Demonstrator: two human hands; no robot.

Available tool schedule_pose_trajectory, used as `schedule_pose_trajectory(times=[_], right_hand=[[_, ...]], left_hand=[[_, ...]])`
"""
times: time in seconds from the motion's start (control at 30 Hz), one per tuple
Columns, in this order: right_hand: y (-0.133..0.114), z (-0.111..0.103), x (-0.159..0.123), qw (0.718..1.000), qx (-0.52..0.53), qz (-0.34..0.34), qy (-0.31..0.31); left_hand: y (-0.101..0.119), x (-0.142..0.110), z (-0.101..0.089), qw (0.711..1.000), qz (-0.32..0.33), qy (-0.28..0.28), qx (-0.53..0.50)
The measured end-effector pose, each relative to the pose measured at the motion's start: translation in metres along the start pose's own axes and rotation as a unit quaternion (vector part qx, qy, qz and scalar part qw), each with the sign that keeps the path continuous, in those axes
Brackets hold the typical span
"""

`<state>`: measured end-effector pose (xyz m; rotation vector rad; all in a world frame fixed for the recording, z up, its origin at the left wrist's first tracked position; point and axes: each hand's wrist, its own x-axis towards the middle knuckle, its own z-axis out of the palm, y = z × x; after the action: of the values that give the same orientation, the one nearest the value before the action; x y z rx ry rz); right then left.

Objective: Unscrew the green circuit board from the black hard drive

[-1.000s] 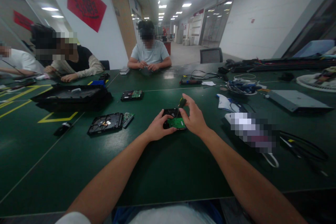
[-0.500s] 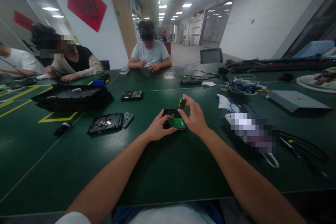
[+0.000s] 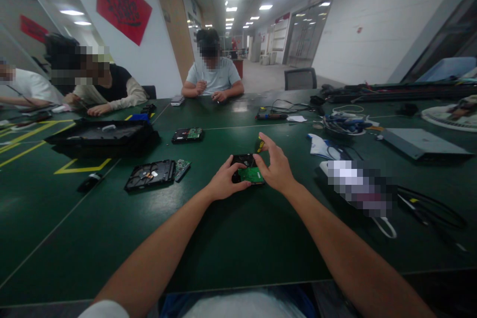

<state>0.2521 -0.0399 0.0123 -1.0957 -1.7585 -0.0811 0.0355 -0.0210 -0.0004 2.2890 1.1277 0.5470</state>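
Observation:
A hard drive [image 3: 253, 175] lies on the green table in front of me, its green circuit board facing up. My left hand [image 3: 228, 179] grips the drive's left side, with the thumb along the near edge and a finger reaching over the board. Above the drive's right far corner, my right hand [image 3: 275, 164] pinches a small screwdriver by its yellow and black handle [image 3: 260, 146]. The driver's tip is hidden behind my fingers. Left of my hands sit another black hard drive [image 3: 151, 175] and a loose circuit board [image 3: 182, 170].
A third hard drive [image 3: 187, 134] lies farther back, beside a large black tray [image 3: 100, 134]. Right are a white power strip [image 3: 354, 186], a cable bundle [image 3: 345, 121] and a grey metal box [image 3: 425, 141]. A co-worker [image 3: 212, 77] sits opposite; others sit left.
The yellow and black handle has turned slightly in my right fingers. My left hand and the drive stay in place. The co-worker opposite has raised one hand a little.

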Motion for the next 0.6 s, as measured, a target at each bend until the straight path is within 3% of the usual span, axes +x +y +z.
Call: schedule_pose_trajectory(times=[0.6], right_hand=[[0.0005, 0.0023, -0.0002, 1.000, 0.013, -0.003, -0.003]], left_hand=[[-0.0018, 0.0004, 0.0004, 1.000, 0.002, 0.002, -0.002]])
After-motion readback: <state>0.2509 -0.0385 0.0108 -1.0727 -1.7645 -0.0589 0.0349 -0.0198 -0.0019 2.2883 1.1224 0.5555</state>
